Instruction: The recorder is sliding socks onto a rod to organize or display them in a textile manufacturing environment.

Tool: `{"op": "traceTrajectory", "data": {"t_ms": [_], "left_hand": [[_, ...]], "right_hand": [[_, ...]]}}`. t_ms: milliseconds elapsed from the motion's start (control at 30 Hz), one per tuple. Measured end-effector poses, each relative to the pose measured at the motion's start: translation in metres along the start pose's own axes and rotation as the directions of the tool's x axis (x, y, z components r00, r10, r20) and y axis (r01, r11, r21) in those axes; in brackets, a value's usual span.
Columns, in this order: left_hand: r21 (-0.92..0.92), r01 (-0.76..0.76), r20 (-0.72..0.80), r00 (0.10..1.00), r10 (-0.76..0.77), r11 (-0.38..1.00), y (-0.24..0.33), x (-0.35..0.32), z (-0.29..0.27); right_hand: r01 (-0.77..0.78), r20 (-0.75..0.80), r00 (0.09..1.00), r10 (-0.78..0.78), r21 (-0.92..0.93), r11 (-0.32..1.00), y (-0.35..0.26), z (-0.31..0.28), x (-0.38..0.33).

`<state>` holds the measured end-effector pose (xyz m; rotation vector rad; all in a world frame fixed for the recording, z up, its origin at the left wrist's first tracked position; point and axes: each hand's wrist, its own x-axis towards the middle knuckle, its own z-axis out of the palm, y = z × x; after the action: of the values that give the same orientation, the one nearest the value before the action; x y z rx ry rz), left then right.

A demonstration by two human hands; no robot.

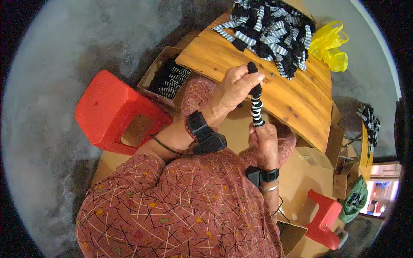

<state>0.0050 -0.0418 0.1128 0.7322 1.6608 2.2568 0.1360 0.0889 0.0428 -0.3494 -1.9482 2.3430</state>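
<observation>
Between my two hands a narrow black-and-white striped knitted piece (256,111) is stretched nearly upright, just off the near edge of the wooden table. My left hand (235,88) is closed around its black upper part, with the thumb laid across it and a black end sticking out above. Below, my right hand (264,136) pinches the striped lower end, and its fingers hide that tip. Whether the piece is a sock, a glove or something else cannot be made out. On the wooden table (297,103) lies a large heap of similar striped knitted pieces (275,32).
A yellow plastic bag (331,45) sits beside the heap. Left of the table, a cardboard box (148,79) holds striped knits, with a red stool (105,109) near it. At right are another red stool (325,219), a green bag (355,195) and more striped knits (368,122).
</observation>
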Motion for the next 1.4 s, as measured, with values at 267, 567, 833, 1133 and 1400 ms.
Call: {"op": "traceTrajectory", "data": {"t_ms": [267, 567, 833, 1133, 1400], "left_hand": [[-0.263, -0.008, -0.117, 0.993, -0.024, 0.965, -0.008, -0.004, 0.006], [-0.338, 0.056, -0.182, 0.976, -0.123, 0.939, -0.003, -0.002, 0.0], [-0.187, 0.016, -0.201, 0.978, -0.054, 0.982, -0.015, 0.003, 0.005], [-0.293, 0.09, 0.091, 0.994, -0.066, 0.952, -0.012, 0.009, -0.025], [-0.159, 0.071, 0.148, 0.988, -0.048, 0.985, 0.012, 0.011, -0.043]], "right_hand": [[-0.196, 0.175, 0.975, 0.138, 0.374, 0.906, 0.002, 0.009, 0.004], [-0.098, 0.039, 0.995, 0.096, 0.045, 0.994, 0.005, 0.006, 0.001], [-0.164, 0.072, 0.985, 0.154, 0.154, 0.974, -0.008, 0.017, 0.0], [-0.253, 0.261, 0.951, 0.166, 0.345, 0.904, 0.001, 0.001, -0.009], [-0.217, 0.229, 0.961, 0.156, 0.274, 0.937, 0.0, 0.005, -0.009]]}}
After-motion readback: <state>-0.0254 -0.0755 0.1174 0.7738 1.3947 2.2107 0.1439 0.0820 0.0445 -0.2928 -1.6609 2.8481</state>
